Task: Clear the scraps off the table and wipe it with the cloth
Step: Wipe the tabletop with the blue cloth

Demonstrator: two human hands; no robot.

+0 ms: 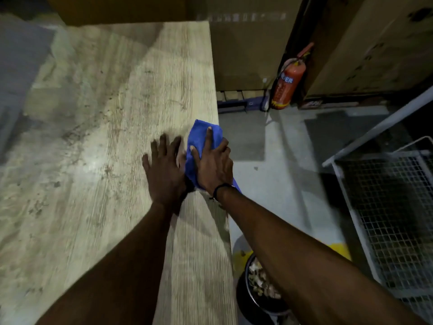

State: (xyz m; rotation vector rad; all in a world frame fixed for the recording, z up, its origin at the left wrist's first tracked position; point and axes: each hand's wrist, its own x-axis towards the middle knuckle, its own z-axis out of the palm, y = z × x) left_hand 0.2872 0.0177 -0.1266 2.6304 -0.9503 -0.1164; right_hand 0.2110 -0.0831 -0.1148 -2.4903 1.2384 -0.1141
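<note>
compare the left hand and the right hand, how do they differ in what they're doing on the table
The left hand lies flat on the bare table with spread fingers and nothing under it; the right hand presses the blue cloth. The left hand sits further in from the table's right edge; the right hand is at that edge, where the cloth overhangs. The right wrist wears a dark band; the left shows none. Both lie palm down, side by side.

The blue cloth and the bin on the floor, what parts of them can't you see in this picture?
Head view:
- Blue cloth: its middle is hidden under the right hand; its near end is behind the wrist.
- Bin: partly covered by the right forearm and cut off by the bottom edge; the scraps inside are too dim to name.
- Left hand: motion-blurred, fingertips unclear.
- Table: left side blurred.
</note>
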